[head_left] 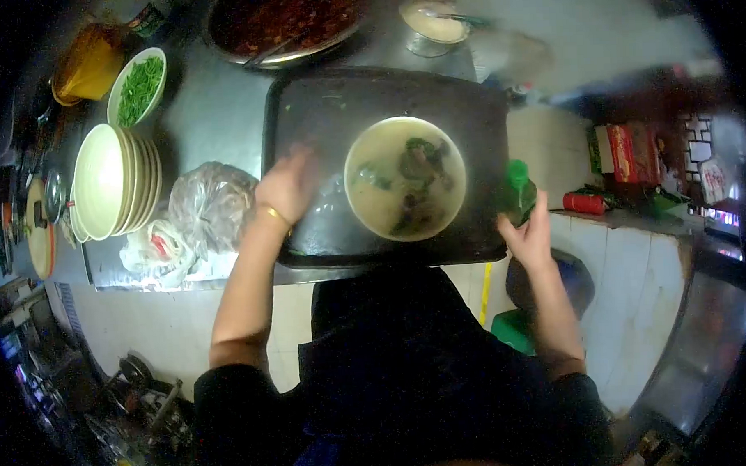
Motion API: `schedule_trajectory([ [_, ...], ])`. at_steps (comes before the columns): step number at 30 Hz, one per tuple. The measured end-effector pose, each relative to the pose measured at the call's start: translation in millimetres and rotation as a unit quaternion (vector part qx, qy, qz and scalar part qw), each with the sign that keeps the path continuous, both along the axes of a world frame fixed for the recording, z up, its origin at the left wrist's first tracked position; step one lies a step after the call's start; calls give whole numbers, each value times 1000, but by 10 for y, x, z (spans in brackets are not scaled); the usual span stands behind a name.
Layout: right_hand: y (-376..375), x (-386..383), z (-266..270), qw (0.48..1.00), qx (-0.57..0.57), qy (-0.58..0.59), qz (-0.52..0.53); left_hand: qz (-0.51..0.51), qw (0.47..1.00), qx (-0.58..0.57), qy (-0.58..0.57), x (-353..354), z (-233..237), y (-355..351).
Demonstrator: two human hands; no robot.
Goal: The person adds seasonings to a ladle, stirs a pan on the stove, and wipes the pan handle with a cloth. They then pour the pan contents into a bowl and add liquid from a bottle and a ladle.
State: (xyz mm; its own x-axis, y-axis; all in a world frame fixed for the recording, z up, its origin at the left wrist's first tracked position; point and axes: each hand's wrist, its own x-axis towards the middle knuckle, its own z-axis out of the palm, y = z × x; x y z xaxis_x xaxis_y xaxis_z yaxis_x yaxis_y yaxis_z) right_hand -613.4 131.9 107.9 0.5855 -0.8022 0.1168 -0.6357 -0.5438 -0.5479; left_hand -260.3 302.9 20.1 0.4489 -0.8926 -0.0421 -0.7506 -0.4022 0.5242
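Observation:
A white bowl (366, 221) of cloudy broth with dark leafy pieces stands on a black tray (319, 103) in front of me. My left hand (287, 185), with a gold bracelet at the wrist, is over the tray's left edge, its fingers smeared by motion. At the right edge of the tray, my right hand (529, 237) is closed around a dark green bottle (520, 201) with a bright green cap. Thumb and forefinger show on either side of the bottle; the other fingers are hidden.
Left of the tray are a plastic bag (212, 207) of brownish food, stacked bowls (100, 181) and a bowl of chopped greens (142, 89). A large pan (284, 26) of dark red sauce and a small metal pot (433, 25) stand behind. A green bin (512, 331) is below right.

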Motion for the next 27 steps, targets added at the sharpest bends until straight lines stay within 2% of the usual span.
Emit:
schedule_trajectory([
  [2,-104,55,266,980,-131,146,45,16,998,-33,-55,-208,19,254],
  [4,-148,179,499,949,-230,199,80,18,991,-99,-89,-401,-5,463],
  [6,-176,302,672,892,-336,282,110,58,985,-163,-18,-636,-60,625],
  [7,-246,293,644,853,-402,305,135,83,984,-156,4,-758,-59,680],
  [10,-303,339,616,828,-417,303,219,109,981,-158,35,-1006,-91,772],
  [11,-297,382,573,805,-440,320,237,108,980,-165,37,-1062,-74,774],
  [14,-279,520,683,794,-417,340,282,103,978,-180,19,-1128,-10,759],
  [19,-494,427,802,776,-462,330,275,144,971,-192,11,-1198,193,774],
  [22,-343,295,647,768,-372,397,338,165,968,-188,22,-1284,143,839],
  [23,-298,295,645,777,-376,358,357,171,968,-183,31,-1323,117,855],
  [27,-459,460,578,825,-395,274,297,164,972,-158,51,-1452,71,838],
])
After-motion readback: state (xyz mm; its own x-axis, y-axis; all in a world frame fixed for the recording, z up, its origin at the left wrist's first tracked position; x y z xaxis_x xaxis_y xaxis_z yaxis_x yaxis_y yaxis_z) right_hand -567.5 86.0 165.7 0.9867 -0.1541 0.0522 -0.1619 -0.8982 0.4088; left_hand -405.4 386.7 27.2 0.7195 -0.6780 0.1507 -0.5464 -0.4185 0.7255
